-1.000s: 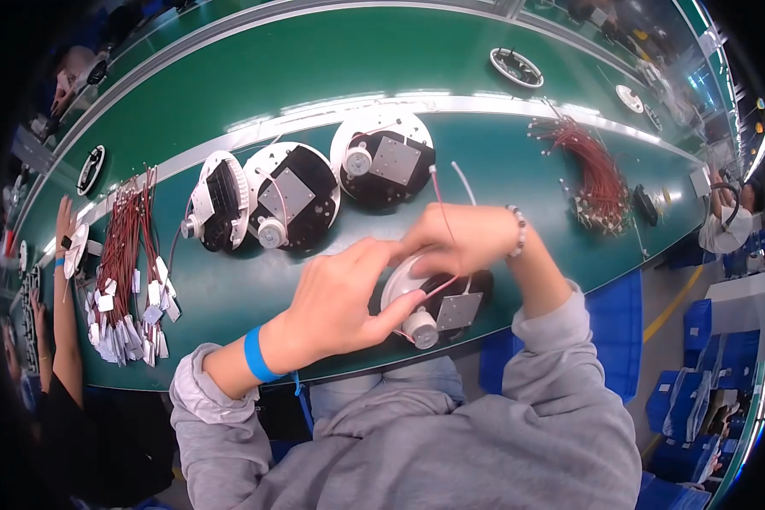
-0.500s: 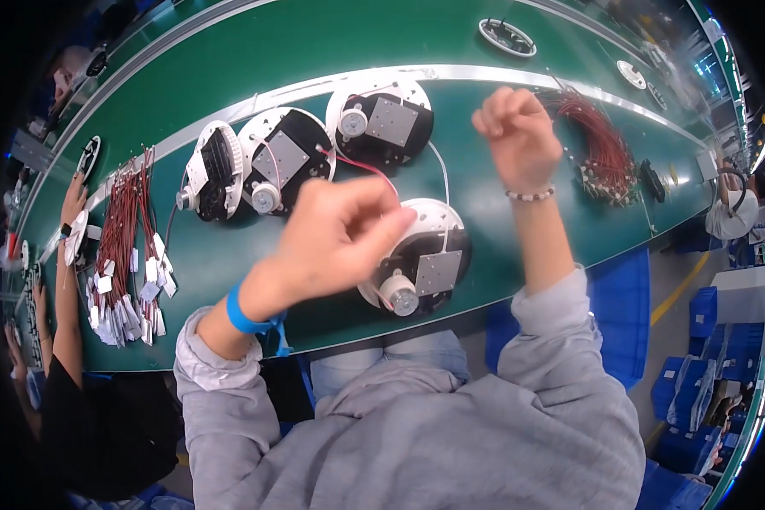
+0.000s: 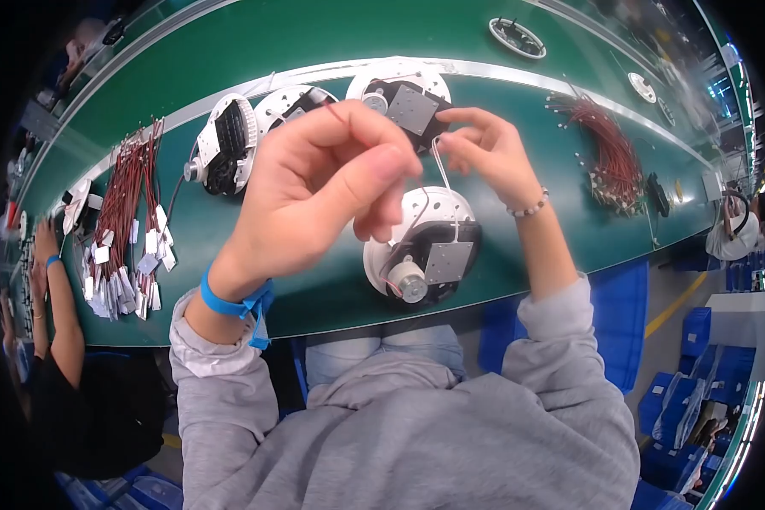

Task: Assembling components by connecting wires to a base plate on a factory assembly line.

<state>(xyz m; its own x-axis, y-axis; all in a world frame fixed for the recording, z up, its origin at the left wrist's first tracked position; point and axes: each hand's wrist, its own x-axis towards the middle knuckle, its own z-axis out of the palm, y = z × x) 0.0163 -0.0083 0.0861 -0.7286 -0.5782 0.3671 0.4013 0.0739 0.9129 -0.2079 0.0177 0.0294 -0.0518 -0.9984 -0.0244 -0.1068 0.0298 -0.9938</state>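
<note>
Before me on the green bench lies a round white-and-black motor assembly (image 3: pixel 476 223), with a grey metal plate (image 3: pixel 449 262) and a round silver motor (image 3: pixel 412 286). Above its left side my left hand (image 3: pixel 323 183) is closed in a pinch; a thin reddish wire (image 3: pixel 418 219) from the motor runs up to its fingertips, and the fingers hide the wire's end. Fingers bent together, my right hand (image 3: pixel 489 157) grips a white cable (image 3: pixel 447 174) that rises from the metal plate and loops at the fingertips.
Similar assemblies (image 3: pixel 225 140) stand along the bench's far side, partly behind my left hand. Bundles of red wires lie at left (image 3: pixel 132 212) and right (image 3: pixel 608 149). A white ring (image 3: pixel 517 38) sits farther back. A co-worker's arm (image 3: pixel 64 297) reaches in from the left.
My left hand has risen and come closer to the camera. My right hand has moved left and down to the white cable and taken hold of it, bending it into a loop.
</note>
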